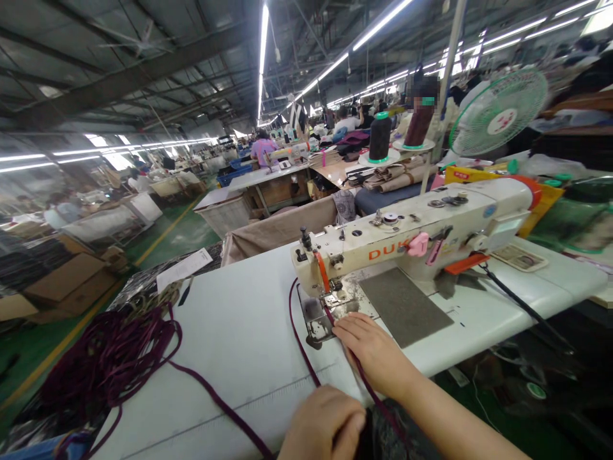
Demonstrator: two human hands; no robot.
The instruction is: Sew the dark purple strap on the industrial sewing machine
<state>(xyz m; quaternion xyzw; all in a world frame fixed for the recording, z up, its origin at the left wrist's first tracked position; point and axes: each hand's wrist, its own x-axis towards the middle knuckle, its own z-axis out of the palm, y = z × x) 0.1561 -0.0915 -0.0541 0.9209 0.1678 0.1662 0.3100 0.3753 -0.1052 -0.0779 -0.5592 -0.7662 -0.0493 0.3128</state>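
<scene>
My right hand (368,351) lies by the front of the sewing machine (416,223), its fingers close together on a narrow dark purple strap (304,348) just before the presser foot. From under this hand the strap runs down toward my lap. My left hand (323,421) is curled closed at the table's front edge, slightly blurred. The strap loops out behind the needle area and comes down to this fist, where its end is hidden. At the left, a tangled heap of purple strap (119,358) hangs over the table edge, with one length trailing toward my left hand.
The pale sewing table (244,306) has a printed ruler line along its front. A paper sheet (184,269) lies at its far left corner. Thread cones (380,139) and a green fan (500,115) stand behind the machine. Cardboard boxes (67,275) sit on the floor leftward.
</scene>
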